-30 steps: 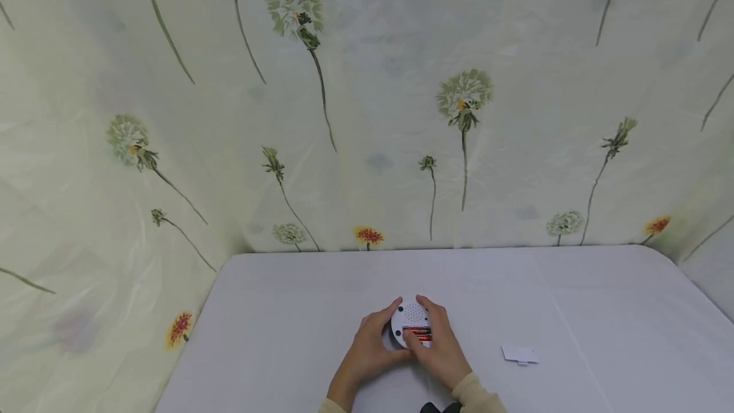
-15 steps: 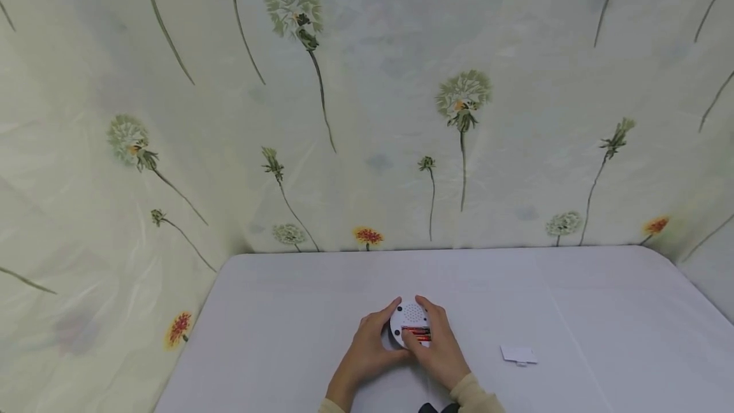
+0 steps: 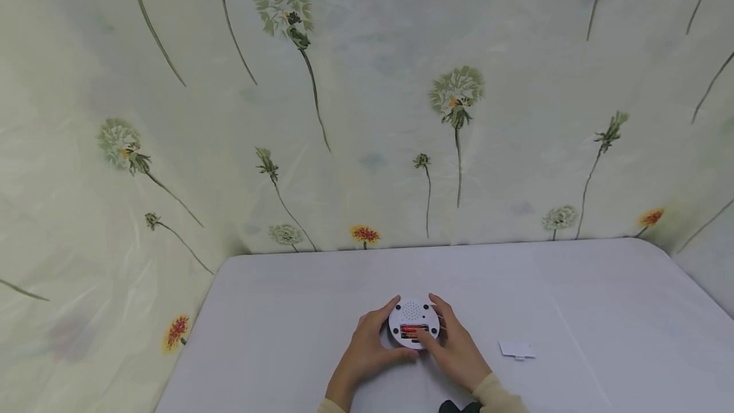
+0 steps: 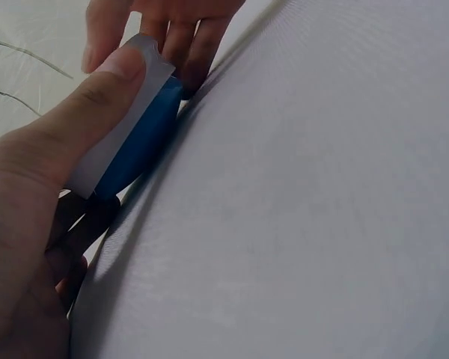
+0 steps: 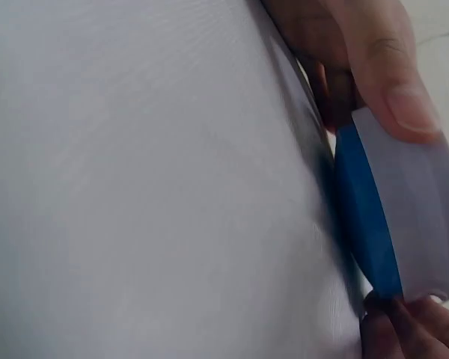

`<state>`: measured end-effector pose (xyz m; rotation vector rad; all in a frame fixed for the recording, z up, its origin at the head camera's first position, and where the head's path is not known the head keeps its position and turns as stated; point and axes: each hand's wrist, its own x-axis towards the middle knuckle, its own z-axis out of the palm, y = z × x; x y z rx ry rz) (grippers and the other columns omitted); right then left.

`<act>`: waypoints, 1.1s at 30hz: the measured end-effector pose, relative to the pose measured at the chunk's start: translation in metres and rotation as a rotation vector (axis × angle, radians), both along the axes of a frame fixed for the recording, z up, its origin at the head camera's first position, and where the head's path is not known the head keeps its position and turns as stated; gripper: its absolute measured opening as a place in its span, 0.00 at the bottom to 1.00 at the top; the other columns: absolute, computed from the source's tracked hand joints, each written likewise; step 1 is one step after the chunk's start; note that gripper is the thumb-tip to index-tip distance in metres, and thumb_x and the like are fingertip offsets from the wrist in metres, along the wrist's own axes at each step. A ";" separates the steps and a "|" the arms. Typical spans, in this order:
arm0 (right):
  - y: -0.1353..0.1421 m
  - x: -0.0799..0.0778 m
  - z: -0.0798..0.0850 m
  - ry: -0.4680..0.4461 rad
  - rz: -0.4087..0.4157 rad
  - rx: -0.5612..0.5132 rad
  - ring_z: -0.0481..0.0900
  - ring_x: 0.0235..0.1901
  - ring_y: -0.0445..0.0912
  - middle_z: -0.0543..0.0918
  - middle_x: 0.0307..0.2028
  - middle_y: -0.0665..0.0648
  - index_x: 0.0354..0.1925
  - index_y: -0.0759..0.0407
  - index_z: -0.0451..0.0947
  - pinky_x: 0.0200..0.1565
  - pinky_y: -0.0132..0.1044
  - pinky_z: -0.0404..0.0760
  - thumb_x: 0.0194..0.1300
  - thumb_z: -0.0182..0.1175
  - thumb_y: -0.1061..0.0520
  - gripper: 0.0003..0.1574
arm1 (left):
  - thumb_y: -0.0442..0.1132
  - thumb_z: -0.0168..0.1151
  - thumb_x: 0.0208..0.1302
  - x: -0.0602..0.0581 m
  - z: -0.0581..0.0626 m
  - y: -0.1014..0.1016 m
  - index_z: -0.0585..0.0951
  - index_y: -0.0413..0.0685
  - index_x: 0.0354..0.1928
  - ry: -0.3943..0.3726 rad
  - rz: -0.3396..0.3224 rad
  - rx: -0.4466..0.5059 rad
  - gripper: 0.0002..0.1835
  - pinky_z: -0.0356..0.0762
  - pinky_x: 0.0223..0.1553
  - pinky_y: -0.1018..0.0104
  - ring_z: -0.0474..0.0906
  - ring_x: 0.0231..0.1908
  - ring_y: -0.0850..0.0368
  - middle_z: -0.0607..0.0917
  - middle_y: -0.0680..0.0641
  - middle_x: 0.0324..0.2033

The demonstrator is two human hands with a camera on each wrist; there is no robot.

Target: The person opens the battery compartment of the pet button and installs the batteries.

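Round white device (image 3: pixel 410 318) gripped in my left hand (image 3: pixel 367 344), right hand (image 3: pixel 457 347) at its other edge

From the head camera, I see both my forearms come up from the bottom edge and lean inward, pale sleeves (image 3: pixel 497 395) at the wrists. The device sits between my hands, face up, near the front of the white table (image 3: pixel 287 324). My left hand curves round its left side: the index fingertip reaches the far rim, and the thumb lies along the near rim. My right hand is bent about the right side, index finger arched past the far edge, thumb reaching inward with its tip over the red batteries (image 3: pixel 410 329) in their bay; how firmly it presses I can't tell. A flat white piece (image 3: pixel 517 349) with a small tab lies on the table, to the right of my right hand.

From the left wrist, my left thumb stretches along the pale rim, its other fingers bent beneath the blue side (image 4: pixel 138 138). My right hand hangs at the far end, fingers bunched close to that blue side.

From the right wrist, my left thumb presses the pale rim at the top, while a few fingertips of my right hand meet the device's lower end. Most of that hand is cut off.
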<state>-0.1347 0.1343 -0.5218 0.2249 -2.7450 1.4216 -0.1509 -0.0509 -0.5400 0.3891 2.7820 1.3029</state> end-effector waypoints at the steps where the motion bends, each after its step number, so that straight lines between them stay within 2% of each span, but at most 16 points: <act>1: 0.002 0.001 0.001 -0.006 0.005 -0.006 0.70 0.55 0.49 0.70 0.57 0.58 0.65 0.45 0.50 0.54 0.47 0.69 0.54 0.58 0.39 0.46 | 0.71 0.63 0.26 0.000 0.000 0.000 0.55 0.79 0.62 0.002 -0.001 -0.004 0.52 0.66 0.55 0.54 0.63 0.55 0.60 0.70 0.63 0.57; 5: 0.008 0.010 0.002 -0.016 0.031 0.001 0.70 0.55 0.47 0.66 0.60 0.54 0.64 0.48 0.52 0.53 0.40 0.72 0.56 0.58 0.42 0.43 | 0.70 0.65 0.28 0.000 0.000 0.000 0.55 0.78 0.62 0.016 -0.008 -0.001 0.52 0.66 0.55 0.55 0.64 0.55 0.60 0.70 0.63 0.57; 9: 0.014 0.021 0.004 -0.031 0.051 -0.003 0.68 0.57 0.48 0.62 0.61 0.54 0.64 0.51 0.51 0.54 0.40 0.71 0.58 0.56 0.44 0.40 | 0.70 0.65 0.29 0.000 0.001 0.000 0.56 0.76 0.63 0.037 -0.007 -0.007 0.51 0.66 0.54 0.54 0.64 0.54 0.59 0.70 0.62 0.57; 12: 0.019 0.028 0.006 -0.092 0.051 -0.015 0.67 0.58 0.47 0.61 0.61 0.52 0.64 0.49 0.51 0.54 0.39 0.71 0.58 0.56 0.45 0.40 | 0.69 0.65 0.28 0.000 0.002 -0.001 0.56 0.76 0.63 0.028 -0.006 -0.013 0.52 0.66 0.55 0.53 0.64 0.55 0.58 0.70 0.61 0.57; 14: 0.024 0.032 0.009 -0.138 0.053 0.015 0.66 0.58 0.47 0.63 0.60 0.51 0.63 0.48 0.53 0.53 0.37 0.71 0.57 0.57 0.46 0.39 | 0.70 0.65 0.28 0.000 0.002 -0.001 0.56 0.77 0.63 0.006 -0.002 -0.018 0.52 0.66 0.55 0.53 0.64 0.55 0.58 0.69 0.61 0.58; 17: 0.035 0.037 0.012 -0.188 0.078 0.122 0.67 0.57 0.45 0.65 0.58 0.49 0.61 0.46 0.56 0.51 0.34 0.73 0.56 0.58 0.45 0.37 | 0.70 0.64 0.27 0.000 0.003 0.000 0.55 0.77 0.63 -0.018 0.002 -0.022 0.52 0.65 0.56 0.53 0.63 0.56 0.58 0.69 0.61 0.58; 20: 0.047 0.043 0.013 -0.156 0.126 0.253 0.71 0.51 0.43 0.68 0.53 0.47 0.56 0.45 0.62 0.46 0.33 0.76 0.55 0.58 0.44 0.31 | 0.71 0.63 0.27 0.000 0.003 0.001 0.54 0.79 0.62 -0.023 0.004 -0.028 0.52 0.66 0.56 0.53 0.63 0.56 0.58 0.69 0.62 0.58; 22: 0.054 0.047 0.013 -0.112 0.165 0.315 0.73 0.48 0.44 0.69 0.51 0.46 0.51 0.45 0.67 0.45 0.35 0.76 0.56 0.58 0.44 0.25 | 0.71 0.63 0.27 0.000 0.003 0.001 0.54 0.80 0.62 -0.019 0.001 -0.028 0.52 0.65 0.56 0.54 0.63 0.56 0.58 0.68 0.62 0.58; 24: 0.060 0.052 0.014 -0.108 0.193 0.370 0.73 0.46 0.44 0.69 0.49 0.44 0.47 0.41 0.70 0.44 0.37 0.76 0.55 0.57 0.40 0.21 | 0.71 0.64 0.27 0.000 0.003 0.001 0.54 0.79 0.62 -0.014 -0.002 -0.023 0.52 0.65 0.56 0.54 0.63 0.56 0.58 0.68 0.63 0.58; 27: 0.067 0.058 0.014 -0.120 0.270 0.423 0.71 0.48 0.47 0.68 0.50 0.45 0.43 0.39 0.72 0.46 0.40 0.75 0.55 0.56 0.39 0.17 | 0.72 0.63 0.27 0.000 0.002 0.000 0.54 0.79 0.62 -0.017 -0.002 -0.026 0.52 0.65 0.56 0.54 0.63 0.56 0.58 0.68 0.62 0.58; 29: 0.072 0.061 0.014 -0.125 0.319 0.473 0.70 0.48 0.47 0.69 0.50 0.45 0.42 0.38 0.72 0.47 0.37 0.74 0.56 0.54 0.38 0.15 | 0.72 0.63 0.27 0.000 0.002 0.000 0.54 0.80 0.62 -0.023 0.002 -0.030 0.52 0.65 0.56 0.54 0.62 0.56 0.58 0.68 0.62 0.58; 31: 0.078 0.063 0.012 -0.064 0.367 0.515 0.69 0.48 0.46 0.70 0.49 0.47 0.42 0.39 0.73 0.47 0.35 0.74 0.58 0.53 0.40 0.14 | 0.72 0.63 0.27 0.000 0.002 0.000 0.53 0.82 0.62 -0.030 0.006 -0.036 0.52 0.65 0.56 0.53 0.62 0.56 0.58 0.68 0.62 0.58; 33: 0.084 0.065 0.009 0.060 0.379 0.562 0.70 0.46 0.44 0.71 0.47 0.47 0.42 0.40 0.73 0.45 0.33 0.74 0.57 0.55 0.41 0.14 | 0.72 0.63 0.27 0.000 0.002 -0.001 0.53 0.82 0.62 -0.034 0.009 -0.034 0.52 0.65 0.56 0.53 0.62 0.56 0.58 0.68 0.62 0.58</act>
